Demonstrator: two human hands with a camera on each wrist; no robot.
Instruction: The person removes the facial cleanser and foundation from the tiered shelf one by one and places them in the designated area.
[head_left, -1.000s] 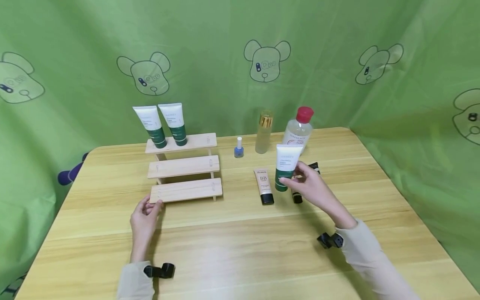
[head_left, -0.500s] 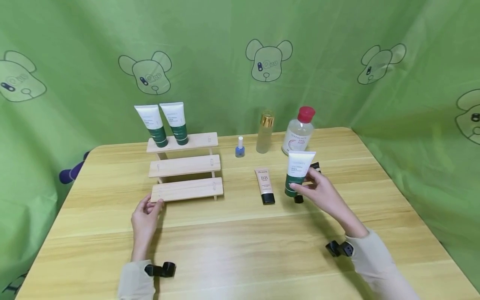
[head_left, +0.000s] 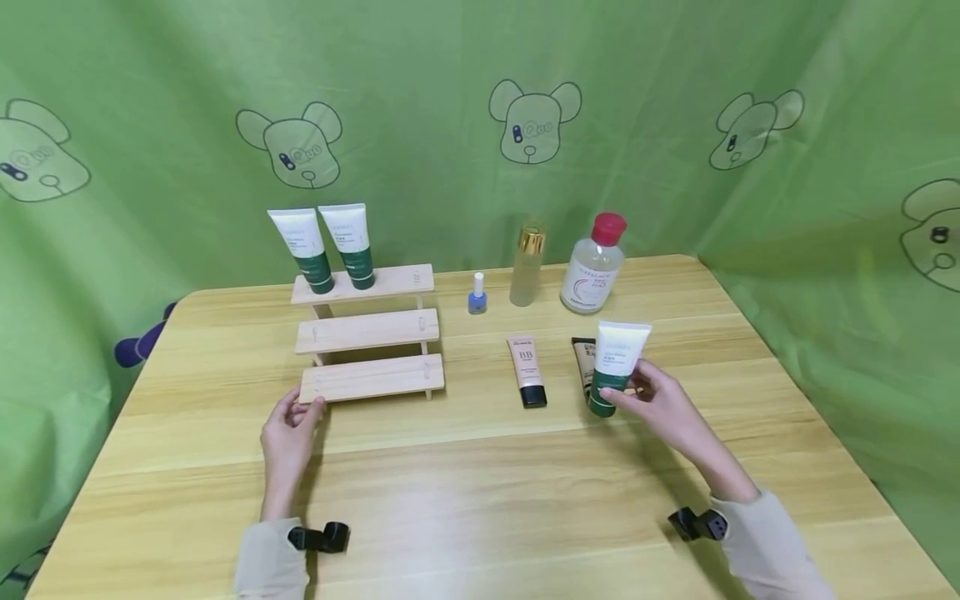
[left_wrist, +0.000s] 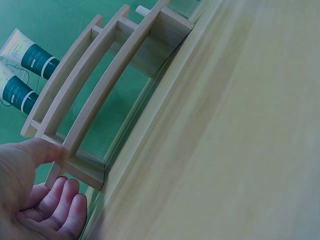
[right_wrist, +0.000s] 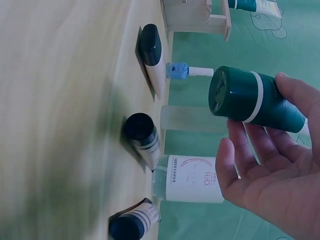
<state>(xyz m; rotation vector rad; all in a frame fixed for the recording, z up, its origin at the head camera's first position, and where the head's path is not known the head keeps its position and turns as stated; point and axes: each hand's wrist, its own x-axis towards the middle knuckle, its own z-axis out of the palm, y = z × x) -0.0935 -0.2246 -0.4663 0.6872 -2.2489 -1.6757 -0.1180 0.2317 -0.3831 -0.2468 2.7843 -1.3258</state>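
My right hand (head_left: 663, 407) pinches a white and green cosmetic tube (head_left: 618, 358) by its green lower part, between thumb and fingers. In the right wrist view its cap end (right_wrist: 220, 92) faces the camera, above the table. My left hand (head_left: 287, 437) grips the front left corner of a three-tier wooden display rack (head_left: 371, 379), thumb on top and fingers below. Two matching tubes, one on the left (head_left: 303, 250) and one on the right (head_left: 349, 246), stand on the top tier. Behind the held tube lies a beige and black tube (head_left: 585, 358), partly covered.
A pink BB cream tube (head_left: 527, 371) lies mid-table. Behind it stand a blue nail polish bottle (head_left: 477, 302), a gold-capped bottle (head_left: 527, 271) and a red-capped bottle (head_left: 591, 275). Another black-capped tube (right_wrist: 132, 225) lies low in the right wrist view. A green curtain (head_left: 420, 150) surrounds the table.
My right hand has moved right and toward the front edge with the tube, baring the red-capped bottle's label and part of the beige and black tube. My left hand stays on the rack.
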